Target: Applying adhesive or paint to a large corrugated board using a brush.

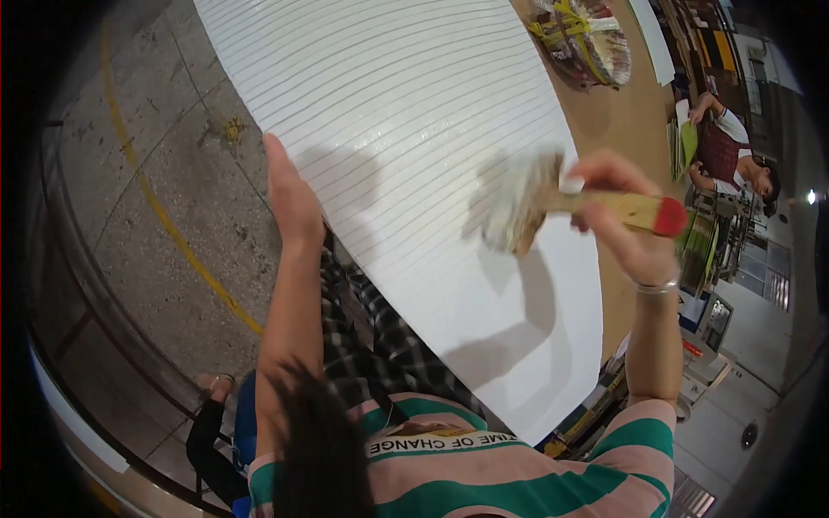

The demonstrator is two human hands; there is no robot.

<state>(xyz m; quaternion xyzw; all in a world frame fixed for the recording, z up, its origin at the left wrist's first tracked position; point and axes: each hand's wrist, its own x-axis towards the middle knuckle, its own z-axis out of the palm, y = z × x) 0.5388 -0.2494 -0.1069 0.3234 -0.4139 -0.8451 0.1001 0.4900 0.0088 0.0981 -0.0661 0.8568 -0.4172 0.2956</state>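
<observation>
My right hand (626,220) grips a wide flat brush (635,211) by its wooden handle, which ends in a red tip. The pale bristles are blurred and hang over a long white surface (414,181), casting a shadow on it. Closely spaced parallel lines cross this surface, like the edges of overlapping paper sheets, and parts of it shine as if wet. Its near end is plain white. Along the left edge lies my left hand (294,198), fingers stretched out against the border and nothing visibly held; its thumb is hidden.
A brown tabletop (617,138) runs along the right, bearing a plastic-wrapped bundle with yellow ties (591,43). At the far right a person (725,151) holds green sheets (688,142). On the left, a yellow line (160,203) crosses the grey floor; another person's leg (207,432) shows lower left.
</observation>
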